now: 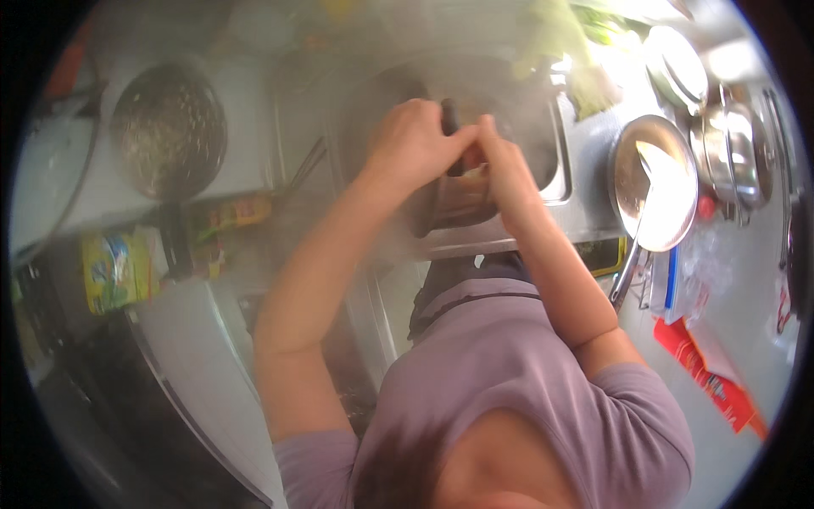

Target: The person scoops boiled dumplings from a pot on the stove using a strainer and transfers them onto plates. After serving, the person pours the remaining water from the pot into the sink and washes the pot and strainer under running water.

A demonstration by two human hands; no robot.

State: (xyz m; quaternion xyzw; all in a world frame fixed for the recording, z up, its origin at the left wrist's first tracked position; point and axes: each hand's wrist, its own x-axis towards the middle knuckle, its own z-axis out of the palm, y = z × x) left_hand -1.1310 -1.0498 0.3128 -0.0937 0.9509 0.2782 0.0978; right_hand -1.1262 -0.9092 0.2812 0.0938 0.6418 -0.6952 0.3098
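Over the sink my left hand (416, 143) is closed around a black handle (449, 118), its thumb reaching towards my right hand (505, 162). The fingertips of the two hands meet or nearly meet. Just below them is a dark, round-sided vessel (461, 200), partly hidden by my hands and blurred by steam. My right hand lies along its right side; whether it grips anything is hidden. Behind the hands a wide dark pan or basin (394, 89) shows faintly through the steam, within the metal sink rim (565, 153).
A dark pan with pale residue (168, 130) stands at the left, near a yellow-green packet (117, 270). At right are a metal pan (626, 172) with a long-handled utensil, steel pots (731, 153), a white bowl (677, 70) and a red packet (706, 375). Leafy greens (591, 83) lie upper right.
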